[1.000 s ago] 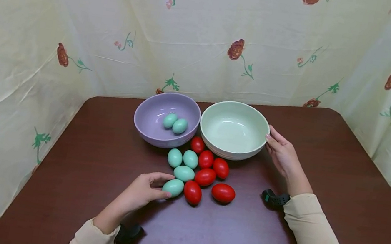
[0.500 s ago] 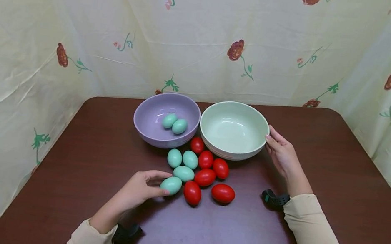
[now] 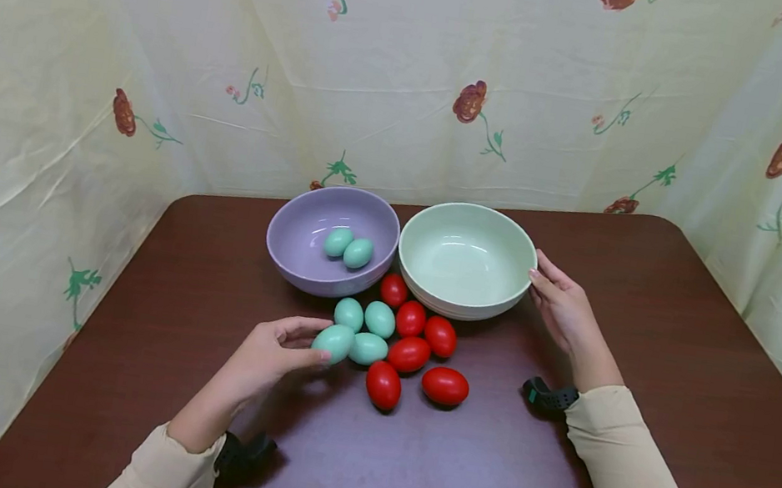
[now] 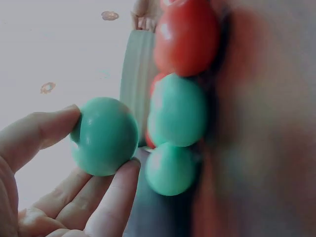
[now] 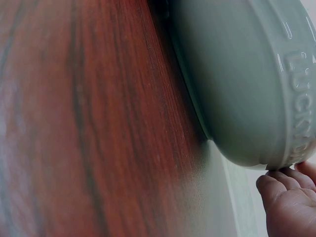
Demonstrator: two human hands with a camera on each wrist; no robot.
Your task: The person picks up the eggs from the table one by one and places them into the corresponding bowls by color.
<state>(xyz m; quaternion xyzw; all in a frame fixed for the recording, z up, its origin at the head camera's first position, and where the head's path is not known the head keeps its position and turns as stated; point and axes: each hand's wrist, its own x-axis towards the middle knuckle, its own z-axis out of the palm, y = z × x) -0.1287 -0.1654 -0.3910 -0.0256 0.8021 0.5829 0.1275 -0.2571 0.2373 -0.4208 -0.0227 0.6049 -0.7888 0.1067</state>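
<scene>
My left hand (image 3: 268, 358) pinches a mint-green egg (image 3: 334, 343) between thumb and fingertips; the left wrist view shows this egg (image 4: 105, 137) raised in front of the others. Beside it on the table lie three more green eggs (image 3: 369, 349) and several red eggs (image 3: 383, 385). Two green eggs (image 3: 357, 253) sit inside the purple bowl (image 3: 283, 257). My right hand (image 3: 563, 309) rests its fingertips against the right side of the pale green bowl (image 3: 464, 265), just at the rim. Nothing lies in that bowl. Raised letters show on its outer wall in the right wrist view.
The two bowls stand side by side at the back of the dark brown table (image 3: 447, 480). A pale floral curtain (image 3: 387, 66) hangs behind and at both sides. Dark wristbands (image 3: 549, 396) are on both wrists.
My left hand has drawn the green egg away from the front of the group, to the left and then up and back. The right hand and both bowls have stayed put.
</scene>
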